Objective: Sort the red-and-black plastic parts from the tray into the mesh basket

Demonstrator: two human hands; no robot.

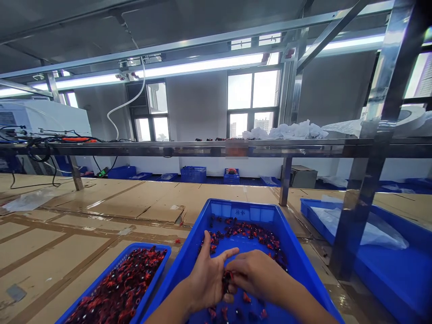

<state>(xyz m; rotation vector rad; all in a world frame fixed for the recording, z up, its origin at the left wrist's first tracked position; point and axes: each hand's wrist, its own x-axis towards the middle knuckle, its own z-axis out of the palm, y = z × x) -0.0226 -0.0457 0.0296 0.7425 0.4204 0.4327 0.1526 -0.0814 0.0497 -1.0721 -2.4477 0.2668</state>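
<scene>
Two hands point(207, 281) point(256, 274), three blue trays point(145, 246) point(243, 209) point(320, 211); left fingers point(221, 257) spread, right gripping red-black parts point(227, 280).

**Glossy plastic under my grip point(207, 281)**

Directly beneath my grip sits a blue plastic tray point(236, 211), smooth and glossy, holding small shiny red-and-dark parts point(248, 231) whose material I can't make out. Left of the grip is a matching plastic tray point(148, 270). Farther left, the tabletop point(101, 202) is matt brown cardboard, rough along its torn seams. Ahead runs a polished steel rail point(303, 148); to the right lies thin, glossy plastic film point(364, 229).
</scene>
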